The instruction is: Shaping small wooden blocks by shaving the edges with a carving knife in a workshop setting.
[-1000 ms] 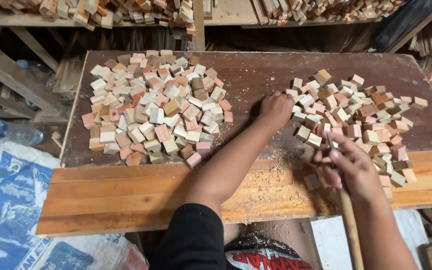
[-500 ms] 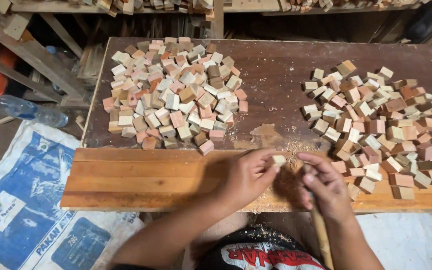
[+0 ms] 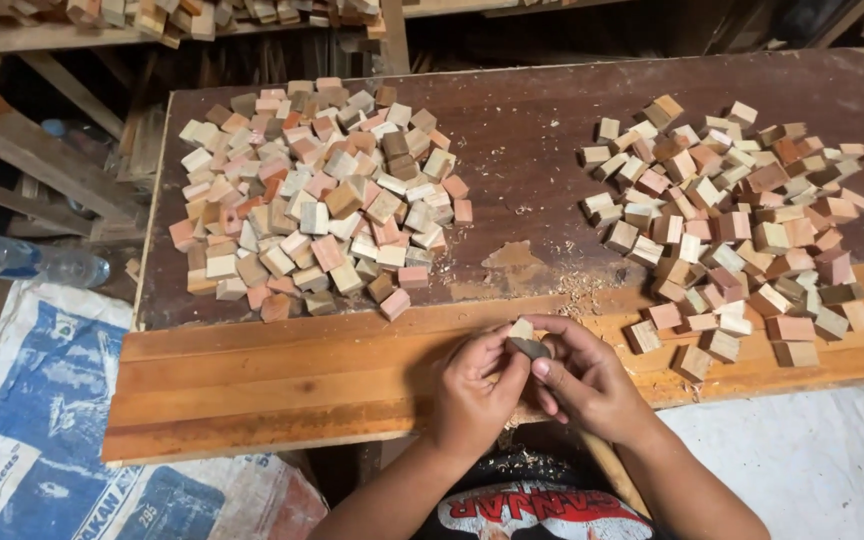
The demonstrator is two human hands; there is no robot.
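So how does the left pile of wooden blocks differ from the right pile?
The left pile is packed tight into a dense patch; the right pile is looser, with gaps and stray blocks. The left pile lies wholly on the dark board; the right pile spills onto the lighter plank. Both hold small mixed pale and reddish blocks.

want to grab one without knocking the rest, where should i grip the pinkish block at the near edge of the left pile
Pinch the pinkish block by its two side faces, coming from above and the near side: it juts out of the left pile, with bare board in front.
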